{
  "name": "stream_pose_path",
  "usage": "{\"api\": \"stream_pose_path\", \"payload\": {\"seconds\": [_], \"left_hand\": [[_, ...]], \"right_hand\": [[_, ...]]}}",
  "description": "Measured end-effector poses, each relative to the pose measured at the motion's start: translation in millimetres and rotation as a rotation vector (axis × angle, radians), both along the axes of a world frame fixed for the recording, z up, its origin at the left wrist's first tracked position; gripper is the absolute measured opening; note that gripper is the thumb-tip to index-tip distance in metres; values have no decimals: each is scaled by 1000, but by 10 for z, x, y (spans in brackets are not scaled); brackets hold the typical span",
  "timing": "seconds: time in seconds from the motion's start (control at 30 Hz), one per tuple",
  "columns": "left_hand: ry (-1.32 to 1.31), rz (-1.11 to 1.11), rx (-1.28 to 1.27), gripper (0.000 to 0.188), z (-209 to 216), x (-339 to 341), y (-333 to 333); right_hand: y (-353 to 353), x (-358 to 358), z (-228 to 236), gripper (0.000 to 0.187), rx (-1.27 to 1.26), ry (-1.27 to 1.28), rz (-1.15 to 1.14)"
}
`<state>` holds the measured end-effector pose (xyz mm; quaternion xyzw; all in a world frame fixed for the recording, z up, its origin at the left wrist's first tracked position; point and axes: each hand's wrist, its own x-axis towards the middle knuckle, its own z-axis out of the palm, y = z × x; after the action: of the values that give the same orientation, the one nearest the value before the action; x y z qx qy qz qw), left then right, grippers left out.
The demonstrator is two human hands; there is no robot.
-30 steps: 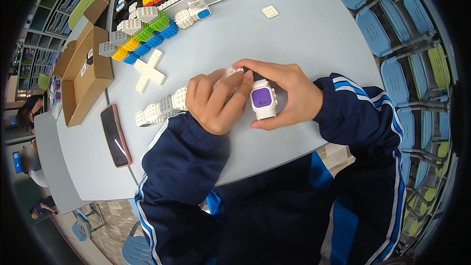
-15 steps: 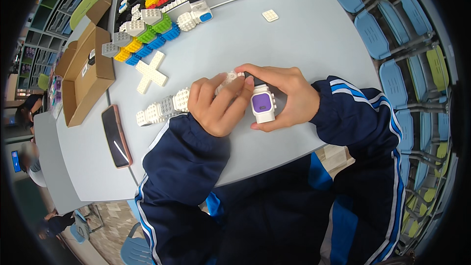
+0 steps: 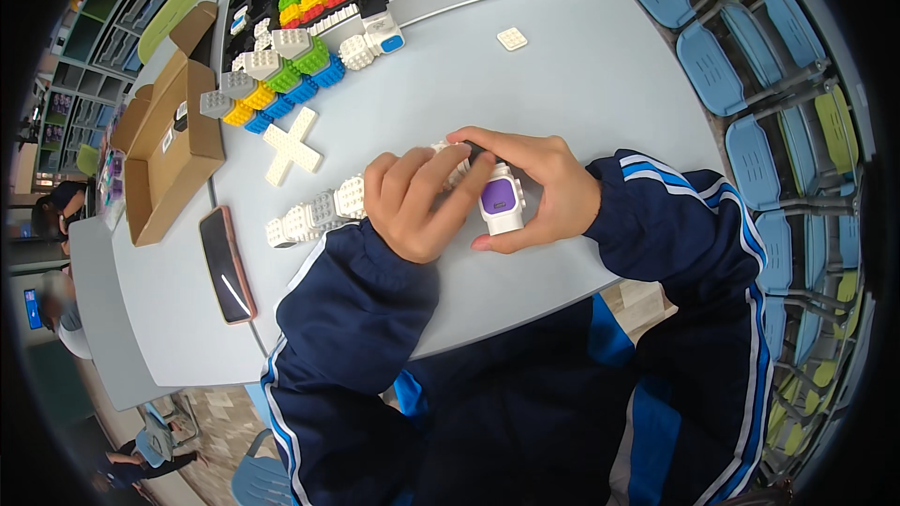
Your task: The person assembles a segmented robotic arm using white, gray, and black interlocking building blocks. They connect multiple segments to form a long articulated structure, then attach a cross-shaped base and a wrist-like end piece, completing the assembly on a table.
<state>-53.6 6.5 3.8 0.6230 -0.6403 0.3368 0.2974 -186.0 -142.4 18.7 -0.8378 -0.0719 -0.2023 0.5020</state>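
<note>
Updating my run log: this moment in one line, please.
left hand: over pale block chain; right hand: holding purple-faced module; nearby: white cross, phone

no words can be read: the pale label (image 3: 168, 141) on the box (image 3: 202, 142) is too small, the far screen (image 3: 33, 309) too blurred, and the marks on the white block (image 3: 382, 32) unclear.

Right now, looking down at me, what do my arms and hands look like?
Your left sleeve and right sleeve are long and navy, with white and blue stripes down their outer sides. Your left hand and right hand are ungloved, with no rings visible.
</note>
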Motion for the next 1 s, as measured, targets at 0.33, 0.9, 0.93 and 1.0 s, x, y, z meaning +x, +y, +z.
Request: {"api": "stream_pose_path", "payload": {"seconds": [0.33, 0.9, 0.93, 1.0], "left_hand": [[-48, -201, 11, 31, -136, -38, 117], [1719, -359, -170, 61, 539, 14, -210], [1731, -309, -97, 57, 576, 51, -169], [1719, -355, -46, 56, 644, 91, -150]], "right_hand": [[-293, 33, 76, 72, 753, 197, 23], [169, 69, -130, 124, 471, -17, 75], [191, 76, -167, 125, 416, -60, 94], [197, 58, -190, 119, 444, -89, 119]]}}
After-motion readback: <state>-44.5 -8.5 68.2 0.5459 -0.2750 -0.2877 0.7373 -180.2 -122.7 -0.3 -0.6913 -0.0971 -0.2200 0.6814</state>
